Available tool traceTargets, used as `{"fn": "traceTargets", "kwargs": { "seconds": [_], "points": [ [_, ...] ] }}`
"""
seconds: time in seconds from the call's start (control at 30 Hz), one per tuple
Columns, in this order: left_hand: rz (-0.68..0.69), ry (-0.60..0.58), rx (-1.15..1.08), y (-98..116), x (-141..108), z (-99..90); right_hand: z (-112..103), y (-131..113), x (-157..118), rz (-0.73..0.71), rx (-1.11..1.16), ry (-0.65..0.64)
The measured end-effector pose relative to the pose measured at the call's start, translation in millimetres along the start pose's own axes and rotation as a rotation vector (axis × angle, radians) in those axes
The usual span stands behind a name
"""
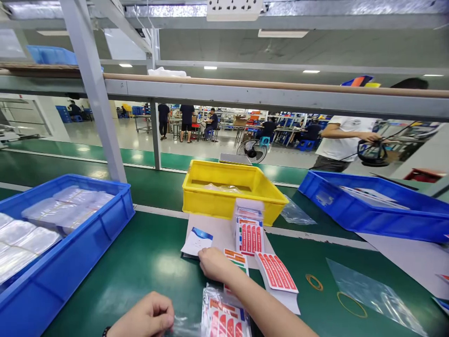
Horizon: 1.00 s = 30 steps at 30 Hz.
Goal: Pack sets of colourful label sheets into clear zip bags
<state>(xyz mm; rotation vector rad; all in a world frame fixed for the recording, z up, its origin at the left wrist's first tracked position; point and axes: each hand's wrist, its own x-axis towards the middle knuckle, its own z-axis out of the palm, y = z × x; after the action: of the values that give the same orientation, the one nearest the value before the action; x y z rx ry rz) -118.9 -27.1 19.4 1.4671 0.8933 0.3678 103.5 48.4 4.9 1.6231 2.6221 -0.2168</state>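
My right hand [215, 264] reaches across to a small stack of white leaflets with a blue top [199, 239], its curled fingers pinching the near right corner. My left hand [143, 316], low in the view, is closed with thumb against fingers on the edge of a clear plastic bag [182, 324]. Right of it lies a bagged set of red and orange sticker sheets [226, 318]. Under my right forearm, partly hidden, are orange and green sticker sheets [236, 258]. A stack of red-striped sticker sheets [277, 272] lies to the right, and another sticker stack [249, 236] leans farther back.
A blue bin [115, 206] with banded plastic bags stands left, a yellow bin [210, 201] at centre back, another blue bin [343, 215] at right. Rubber bands [314, 282] and a clear bag [377, 295] lie on the green table. A person [345, 140] stands beyond.
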Motion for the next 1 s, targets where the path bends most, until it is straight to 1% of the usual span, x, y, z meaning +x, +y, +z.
{"fn": "traceTargets", "kwargs": {
  "seconds": [0.1, 0.17, 0.2, 0.23, 0.3, 0.33, 0.37, 0.4, 0.43, 0.47, 0.5, 0.53, 0.6, 0.67, 0.73, 0.8, 0.87, 0.93, 1.0],
  "points": [
    [-0.05, 0.08, -0.213, -11.2, 12.4, 3.5, -9.1, 9.4, -8.4, 0.036, 0.017, 0.054],
    [-0.134, 0.129, -0.428, -15.6, 22.1, 4.2, -12.8, 5.1, -22.1, 0.036, 0.026, 0.093],
    [-0.183, 0.135, -0.539, -16.6, 26.8, 4.1, -13.8, -1.0, -31.6, 0.002, 0.044, 0.119],
    [-0.234, 0.128, -0.634, -17.0, 31.0, 3.8, -14.3, -8.8, -42.3, -0.063, 0.077, 0.147],
    [-0.305, 0.113, -0.764, -15.4, 37.1, 3.7, -15.4, -24.7, -64.1, -0.279, 0.19, 0.217],
    [-0.302, 0.111, -0.801, -13.6, 38.6, 4.3, -16.4, -29.7, -73.1, -0.391, 0.252, 0.248],
    [-0.28, 0.111, -0.824, -11.2, 38.9, 5.4, -17.9, -30.9, -79.5, -0.46, 0.303, 0.28],
    [-0.245, 0.108, -0.835, -8.4, 38.3, 6.9, -19.7, -27.4, -83.1, -0.457, 0.331, 0.297],
    [-0.206, 0.094, -0.832, -5.1, 36.7, 8.7, -21.6, -18.9, -83.7, -0.371, 0.333, 0.296],
    [-0.164, 0.068, -0.818, -1.5, 34.6, 10.9, -23.5, -6.1, -81.8, -0.218, 0.314, 0.282],
    [-0.13, 0.033, -0.785, 2.4, 32.3, 13.3, -24.9, 9.8, -77.8, -0.014, 0.272, 0.229],
    [-0.103, -0.004, -0.74, 6.5, 30.1, 16.0, -25.6, 27.1, -72.5, 0.196, 0.214, 0.142],
    [-0.056, -0.09, -0.651, 15.8, 27.0, 22.1, -24.5, 59.3, -60.7, 0.348, 0.173, 0.073],
    [-0.038, -0.166, -0.602, 26.6, 27.1, 29.9, -20.5, 80.6, -50.6, 0.412, 0.15, 0.01],
    [-0.048, -0.233, -0.593, 38.5, 30.6, 39.7, -15.5, 89.1, -43.9, 0.442, 0.13, -0.057],
    [-0.062, -0.283, -0.596, 49.4, 37.4, 51.2, -12.0, 89.0, -40.3, 0.455, 0.107, -0.117],
    [-0.068, -0.358, -0.603, 56.1, 46.8, 63.3, -10.8, 86.4, -39.0, 0.46, 0.083, -0.153],
    [-0.07, -0.446, -0.604, 56.3, 57.8, 74.4, -11.4, 85.2, -39.2, 0.461, 0.066, -0.164],
    [-0.09, -0.499, -0.563, 50.3, 69.1, 83.0, -12.7, 86.1, -39.6, 0.461, 0.062, -0.169]
  ]
}}
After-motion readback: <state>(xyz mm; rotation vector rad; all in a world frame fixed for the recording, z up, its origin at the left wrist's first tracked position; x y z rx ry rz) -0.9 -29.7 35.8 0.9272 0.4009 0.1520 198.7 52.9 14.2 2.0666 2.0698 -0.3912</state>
